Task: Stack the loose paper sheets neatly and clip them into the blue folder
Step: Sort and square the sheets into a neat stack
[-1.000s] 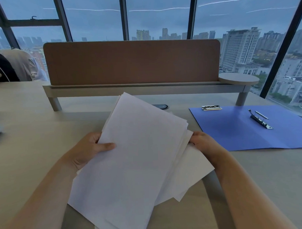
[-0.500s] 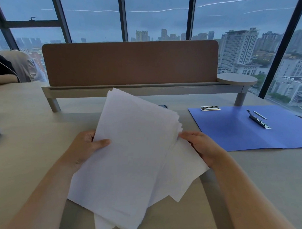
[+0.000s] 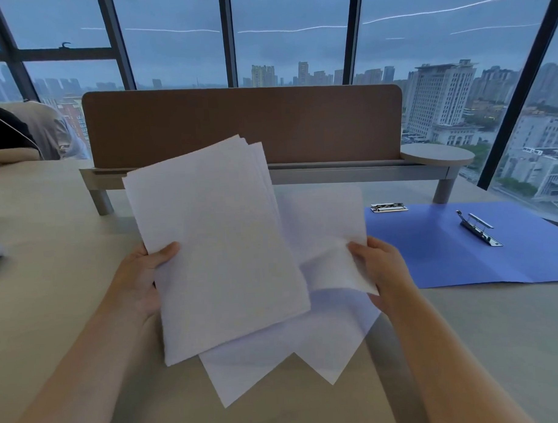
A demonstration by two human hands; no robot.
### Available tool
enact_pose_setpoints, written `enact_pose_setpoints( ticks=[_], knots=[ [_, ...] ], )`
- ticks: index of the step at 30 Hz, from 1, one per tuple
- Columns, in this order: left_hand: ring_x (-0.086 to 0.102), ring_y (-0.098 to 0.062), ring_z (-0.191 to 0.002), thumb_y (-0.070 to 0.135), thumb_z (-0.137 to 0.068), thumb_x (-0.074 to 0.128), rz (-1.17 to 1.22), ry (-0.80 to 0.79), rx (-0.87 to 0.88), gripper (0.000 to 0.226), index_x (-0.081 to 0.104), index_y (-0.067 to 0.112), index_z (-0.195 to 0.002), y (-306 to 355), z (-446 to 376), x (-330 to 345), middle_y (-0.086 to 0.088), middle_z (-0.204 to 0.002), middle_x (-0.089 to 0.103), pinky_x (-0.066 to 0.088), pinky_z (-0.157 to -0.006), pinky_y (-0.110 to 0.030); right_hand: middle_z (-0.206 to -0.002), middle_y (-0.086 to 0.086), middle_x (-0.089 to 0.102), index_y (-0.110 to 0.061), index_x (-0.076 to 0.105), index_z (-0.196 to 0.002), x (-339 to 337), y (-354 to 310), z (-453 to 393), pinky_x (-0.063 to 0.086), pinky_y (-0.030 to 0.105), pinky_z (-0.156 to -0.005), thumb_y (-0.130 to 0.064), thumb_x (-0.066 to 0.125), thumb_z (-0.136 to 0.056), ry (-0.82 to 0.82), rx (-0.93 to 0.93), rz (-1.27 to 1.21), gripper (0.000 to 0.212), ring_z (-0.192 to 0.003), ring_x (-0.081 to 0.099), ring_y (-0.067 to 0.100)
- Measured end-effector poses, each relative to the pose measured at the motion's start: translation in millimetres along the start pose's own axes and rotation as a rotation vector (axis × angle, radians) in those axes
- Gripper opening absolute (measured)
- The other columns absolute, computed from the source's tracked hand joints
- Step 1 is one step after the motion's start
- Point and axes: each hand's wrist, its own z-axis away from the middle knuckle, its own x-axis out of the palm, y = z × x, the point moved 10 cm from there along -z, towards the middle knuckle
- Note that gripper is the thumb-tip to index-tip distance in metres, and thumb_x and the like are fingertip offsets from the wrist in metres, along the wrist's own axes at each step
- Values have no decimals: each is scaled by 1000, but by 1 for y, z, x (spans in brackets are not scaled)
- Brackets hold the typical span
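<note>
Your left hand [image 3: 141, 279] pinches the left edge of the near-squared paper stack [image 3: 215, 245], thumb on top, holding it tilted above the desk [image 3: 53, 314]. Your right hand [image 3: 381, 268] grips looser, fanned sheets [image 3: 329, 241] behind and below that stack. At the desk's right edge the blue folder [image 3: 431, 256] lies open and flat, its metal clip [image 3: 479, 228] raised.

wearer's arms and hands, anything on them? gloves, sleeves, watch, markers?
Nothing worn that shows. Both forearms are bare right down to the bottom edge of the frame, with no sleeve cuff in view. The left hand and right hand have no gloves, and no rings, watch, bands or tracking markers are visible.
</note>
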Motion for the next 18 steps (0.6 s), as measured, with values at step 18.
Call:
enact_pose_setpoints(
  ticks=[18],
  knots=[
    [63, -29, -118, 11, -95, 55, 280, 32, -106, 42, 57, 11, -137, -41, 10, 36, -12, -131, 65, 56, -88, -45, -110, 24, 70, 3, 66, -118, 127, 37, 75, 60, 42, -83, 8, 49, -96, -631, 106, -51, 28, -101, 66, 37]
  ],
)
